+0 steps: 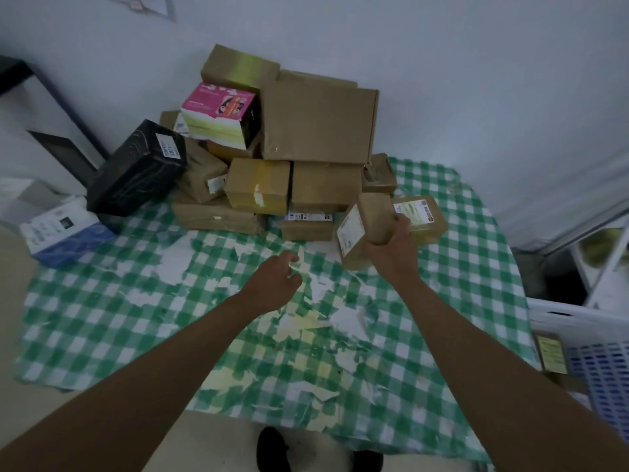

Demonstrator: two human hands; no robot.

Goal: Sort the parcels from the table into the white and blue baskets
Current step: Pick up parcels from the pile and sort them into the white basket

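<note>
White walls back my worktop (pixel 102 318), covered in worn green-checked cloth. Parcels (pixel 272 158) are piled at its far edge. My right grip (pixel 391 248) is clenched around a small brown parcel (pixel 366 226), lifted just in front of the pile. My left grip (pixel 275 277) hangs released, fingers loosely curled, above the cloth. A white basket (pixel 558 318) sits at my right.

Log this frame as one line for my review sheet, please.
right hand: gripping small brown cardboard parcel, lifted | left hand: empty, above green-checked tablecloth | parcel pile: unsorted at back | white basket: right edge
</note>
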